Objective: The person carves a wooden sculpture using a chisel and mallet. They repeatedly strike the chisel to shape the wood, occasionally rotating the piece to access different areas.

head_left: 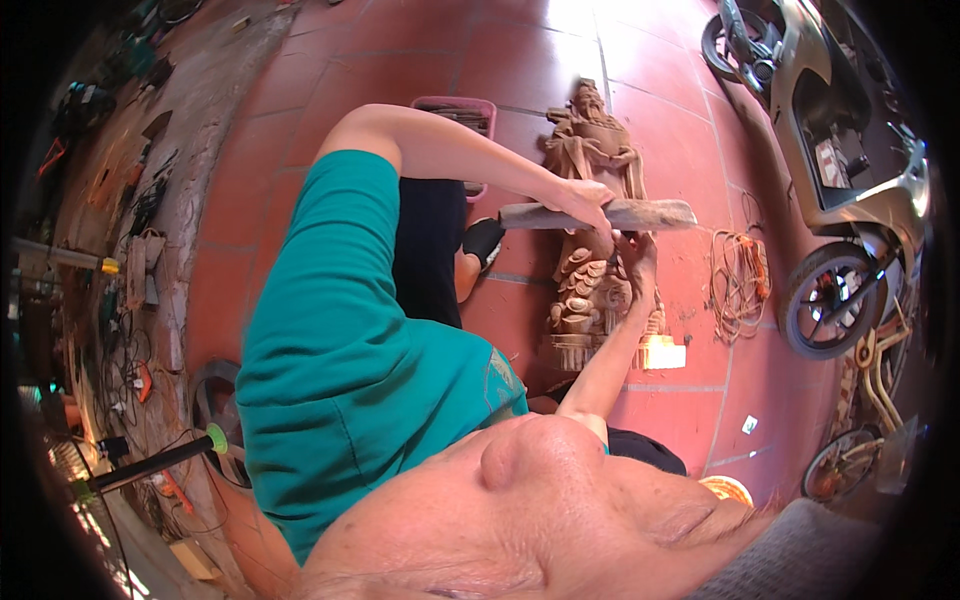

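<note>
A carved wooden statue (600, 150) of a bearded, robed figure lies on the red tiled floor, head away from me, base near. Across its middle is a long grey bar (655, 214), wood-like, with a rounded right end. My left hand (585, 203) is closed over this bar, fingers pointing down its near side. Just below, my right hand (637, 258) is raised close against the bar's near edge with bent fingers. What it grips, if anything, is hidden. Bright light falls on the statue's base (660, 352) at its right corner.
A pink basket (455, 101) with long pieces in it stands beyond my left forearm. To the right are an orange cable coil (738, 285), a motorbike (850, 190) and a bicycle (845, 462). Tools and cables clutter the left side. My foot in a dark sandal (483, 243) is beside the statue.
</note>
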Demonstrator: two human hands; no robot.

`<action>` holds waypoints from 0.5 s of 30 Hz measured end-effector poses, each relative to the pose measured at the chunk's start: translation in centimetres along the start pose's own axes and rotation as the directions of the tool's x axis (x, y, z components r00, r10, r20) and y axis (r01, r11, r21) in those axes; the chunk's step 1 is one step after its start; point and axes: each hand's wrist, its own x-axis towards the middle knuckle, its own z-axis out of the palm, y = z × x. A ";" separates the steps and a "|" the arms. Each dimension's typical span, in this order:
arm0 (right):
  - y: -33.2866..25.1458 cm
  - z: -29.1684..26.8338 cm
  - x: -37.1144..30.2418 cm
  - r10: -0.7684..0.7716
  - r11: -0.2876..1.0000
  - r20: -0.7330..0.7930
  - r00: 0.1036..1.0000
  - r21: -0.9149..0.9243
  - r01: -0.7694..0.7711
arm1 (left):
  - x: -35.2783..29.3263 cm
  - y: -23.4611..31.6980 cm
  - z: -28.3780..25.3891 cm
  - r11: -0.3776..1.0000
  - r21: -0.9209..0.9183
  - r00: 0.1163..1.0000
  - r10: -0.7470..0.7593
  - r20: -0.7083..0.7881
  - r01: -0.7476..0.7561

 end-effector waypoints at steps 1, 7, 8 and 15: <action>-0.5 -0.4 -0.4 -0.006 1.000 -0.013 1.000 -0.031 0.005 | 0.2 0.3 0.1 1.000 0.003 1.000 0.001 0.021 -0.001; -2.6 -0.5 -0.5 0.131 0.974 0.004 0.991 -0.185 -0.128 | -0.3 0.4 0.1 1.000 0.006 1.000 0.008 0.030 -0.008; -1.9 -0.5 -0.4 0.113 0.978 -0.006 0.994 -0.174 -0.113 | -0.3 0.4 0.1 1.000 0.010 0.999 -0.002 0.032 0.002; -1.7 -0.3 -0.4 0.098 0.983 -0.012 0.995 -0.153 -0.099 | 0.1 0.0 0.4 1.000 -0.001 0.999 0.007 0.037 -0.007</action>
